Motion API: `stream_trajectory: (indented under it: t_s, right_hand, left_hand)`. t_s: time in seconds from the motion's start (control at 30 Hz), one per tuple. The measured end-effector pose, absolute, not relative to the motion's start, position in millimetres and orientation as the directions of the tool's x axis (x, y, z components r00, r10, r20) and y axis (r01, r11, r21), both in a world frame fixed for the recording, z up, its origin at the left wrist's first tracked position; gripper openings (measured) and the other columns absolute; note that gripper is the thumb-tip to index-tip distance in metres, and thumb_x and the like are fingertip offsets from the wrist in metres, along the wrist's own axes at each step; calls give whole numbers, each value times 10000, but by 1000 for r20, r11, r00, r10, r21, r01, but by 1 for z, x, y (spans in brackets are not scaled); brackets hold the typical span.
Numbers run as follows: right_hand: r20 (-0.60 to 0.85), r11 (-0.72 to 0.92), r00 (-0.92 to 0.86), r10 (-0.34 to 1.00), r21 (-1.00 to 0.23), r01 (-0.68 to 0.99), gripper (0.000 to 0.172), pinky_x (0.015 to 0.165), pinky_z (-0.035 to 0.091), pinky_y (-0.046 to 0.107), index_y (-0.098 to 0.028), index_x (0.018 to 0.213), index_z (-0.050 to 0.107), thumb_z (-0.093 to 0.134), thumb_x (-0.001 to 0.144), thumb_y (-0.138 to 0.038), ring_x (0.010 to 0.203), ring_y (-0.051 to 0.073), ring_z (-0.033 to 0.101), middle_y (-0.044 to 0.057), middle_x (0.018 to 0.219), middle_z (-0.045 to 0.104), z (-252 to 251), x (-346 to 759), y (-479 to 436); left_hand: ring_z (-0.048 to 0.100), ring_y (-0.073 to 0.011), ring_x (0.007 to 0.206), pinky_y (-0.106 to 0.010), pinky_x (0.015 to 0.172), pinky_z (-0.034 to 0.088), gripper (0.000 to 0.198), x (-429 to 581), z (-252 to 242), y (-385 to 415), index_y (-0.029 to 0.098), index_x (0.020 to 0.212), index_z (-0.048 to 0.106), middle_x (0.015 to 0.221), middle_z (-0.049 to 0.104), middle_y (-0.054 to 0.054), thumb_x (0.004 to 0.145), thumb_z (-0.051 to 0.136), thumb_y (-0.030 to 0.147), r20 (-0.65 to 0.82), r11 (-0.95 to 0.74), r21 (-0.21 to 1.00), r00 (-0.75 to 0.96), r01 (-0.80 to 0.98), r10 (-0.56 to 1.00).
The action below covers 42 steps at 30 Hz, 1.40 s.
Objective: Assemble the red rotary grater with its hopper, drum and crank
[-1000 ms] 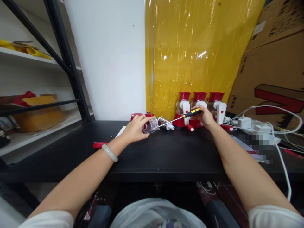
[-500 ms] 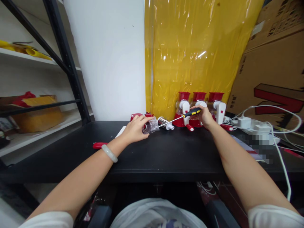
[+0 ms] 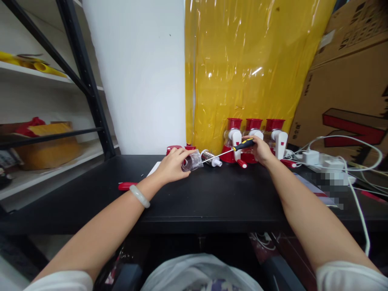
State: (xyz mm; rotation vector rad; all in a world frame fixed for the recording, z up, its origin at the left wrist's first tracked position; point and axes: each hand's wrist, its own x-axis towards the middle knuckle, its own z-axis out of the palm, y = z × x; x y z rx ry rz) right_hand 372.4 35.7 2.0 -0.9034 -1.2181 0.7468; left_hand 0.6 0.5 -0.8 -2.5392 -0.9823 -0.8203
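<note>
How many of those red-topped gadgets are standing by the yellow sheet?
3, in a row before the yellow sheet: the left one, the middle one partly behind the right hand, the right one.

Both bare arms stretch forward from the near edge, almost straight, toward the far side. The left arm (image 3: pixel 100 234) runs from near left up and to the right, its wrist (image 3: pixel 150 182) in line with the forearm. The left hand (image 3: pixel 171 165) lies palm down, fingers curled in a loose grasp, thumb on the near side. The right arm (image 3: pixel 303 218) runs from near right up and to the left. The right hand (image 3: pixel 261 149) sits farther off and slightly higher, fingers closed in a tight grip, knuckles up. The two hands are well apart
</note>
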Motion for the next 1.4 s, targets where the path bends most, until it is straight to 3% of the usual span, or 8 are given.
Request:
stream_trajectory:
  t_s: [0.17,0.4,0.63,0.83,0.93,1.07,1.27,1.4]
  right_hand:
    - [550,519,213,808,-835,185,328,385,387,269,-210,884,585,487,823,-517,322,129,419,-65,379,395,-2,372,36]
    - [431,454,211,877,-889,-68,227,508,520,290,-217,936,587,503,782,-360,570,143,611,-9,703,617,0,370,37]
    - [542,510,200,816,-839,190,348,407,430,286,-226,804,570,523,800,-570,336,117,418,-55,427,453,-2,370,35]
    - [427,441,210,880,-897,-26,263,521,528,319,-211,932,584,500,786,-414,591,172,634,14,711,644,0,372,39]
    - [475,483,207,855,-875,13,240,467,494,287,-218,926,588,564,770,-399,487,139,575,-14,629,608,-1,370,37]
    - [550,540,212,808,-835,110,327,354,371,253,-218,779,574,524,803,-540,293,97,351,-74,372,372,-1,369,35]
    - [414,429,148,898,-898,-93,213,504,514,316,-220,864,578,534,748,-394,546,166,623,3,702,638,4,370,31]
    - [454,462,165,876,-887,-14,249,455,479,291,-213,871,611,598,753,-432,370,115,478,-41,505,531,2,369,31]
  left_hand:
    - [453,-270,1044,-406,883,445,738,1,-1,1,314,1384,409,1160,537,-55,699,680,280,609,-721,-63,599,690,520]
    - [449,-273,1054,-410,886,442,742,0,-1,2,315,1384,407,1175,533,-56,695,680,278,612,-724,-62,600,687,516]
    - [451,-276,1041,-414,869,444,736,0,-2,2,313,1382,407,1167,536,-62,697,673,271,607,-727,-62,604,684,517]
    - [453,-275,1031,-411,869,440,739,1,-2,2,307,1382,408,1159,535,-63,694,673,267,606,-720,-66,601,691,521]
    - [451,-275,1038,-412,880,437,745,1,-2,2,308,1388,402,1164,531,-63,694,673,277,608,-716,-70,599,695,521]
    - [449,-272,1045,-411,893,433,737,1,-1,1,309,1387,402,1179,528,-59,700,667,272,604,-720,-70,604,690,520]
    - [452,-278,1051,-415,883,440,743,0,-1,1,311,1386,404,1174,531,-65,696,675,263,599,-722,-62,605,689,525]
    - [453,-279,1056,-414,881,442,741,0,-1,2,312,1382,410,1166,534,-64,692,678,267,604,-718,-59,597,694,527]
